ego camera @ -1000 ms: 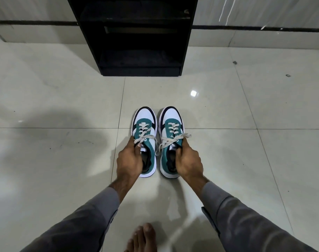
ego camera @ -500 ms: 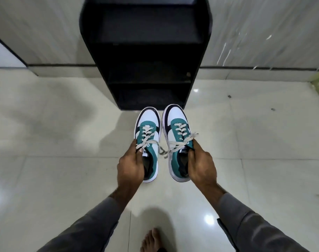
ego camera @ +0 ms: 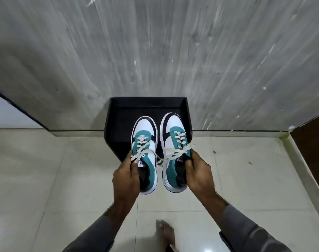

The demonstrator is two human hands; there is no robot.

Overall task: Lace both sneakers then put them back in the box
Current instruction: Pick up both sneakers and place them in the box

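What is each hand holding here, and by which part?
The left hand grips the left sneaker at its collar; the right hand grips the right sneaker the same way.

Left sneaker [ego camera: 145,153] beside right sneaker [ego camera: 175,151], before box [ego camera: 116,124].

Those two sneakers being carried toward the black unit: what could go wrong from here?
1. The loose lace ends dangle between the shoes and might snag on the black unit's edge.
2. The left hand and right hand each grip a sneaker only at its collar, so the left sneaker or right sneaker might tip or slip.
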